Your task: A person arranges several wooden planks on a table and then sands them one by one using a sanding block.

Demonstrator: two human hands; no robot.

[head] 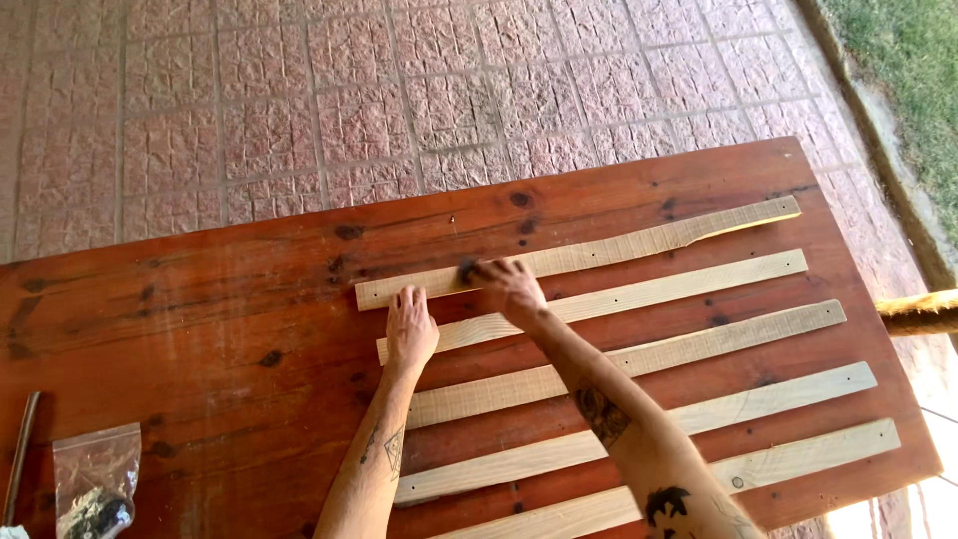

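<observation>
Head view shows the right hand pressing a small dark sanding pad on the farthest wooden slat, fingers curled shut around it, while the left hand lies flat, fingers spread, pinning that slat's left end to the tabletop; if that hold slackens, the loose slat could skid toward the nearer slats

Slats side by side on table
</observation>
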